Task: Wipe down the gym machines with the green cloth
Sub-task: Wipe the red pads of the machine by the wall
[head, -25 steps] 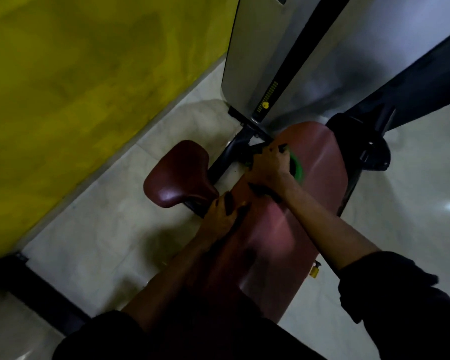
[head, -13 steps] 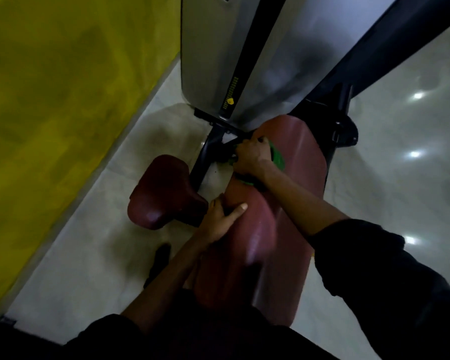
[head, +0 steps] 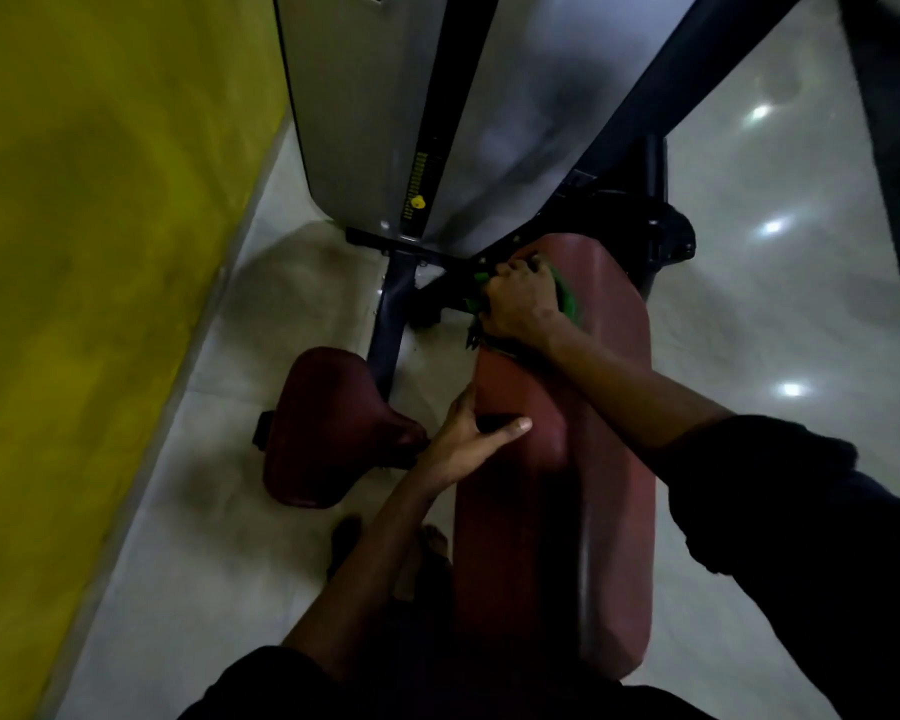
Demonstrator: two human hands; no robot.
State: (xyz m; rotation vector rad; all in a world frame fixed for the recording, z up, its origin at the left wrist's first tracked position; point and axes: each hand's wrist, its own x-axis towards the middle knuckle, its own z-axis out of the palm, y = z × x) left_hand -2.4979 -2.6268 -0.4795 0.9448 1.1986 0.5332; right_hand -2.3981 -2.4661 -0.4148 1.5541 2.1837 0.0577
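Plainly the right hand is clenched over the green cloth, pressing it against the far left corner of the long red pad – only a thin strip of green shows past the knuckles, with a scrap more at the fingertips. Holding it bunched under the palm probably lets the hand work round the pad's curved edge, down towards the dark frame beneath. The left hand grasps the same pad further back along its left edge, thumb laid across the top and fingers wrapped round the side; I judge it steadies the pad, or the person's lean, against the rubbing.

Beside the pad's left edge sits the smaller red seat, lower down and apart from both hands. Beyond the pad's far end rises the grey weight housing with a yellow pin in its slot.

Much is hard to read – the light is dim, most of the cloth lies hidden under the hand, and the left fingers vanish behind the pad's edge. How the frame joins the pad is lost in shadow, and the housing is cut off at the top
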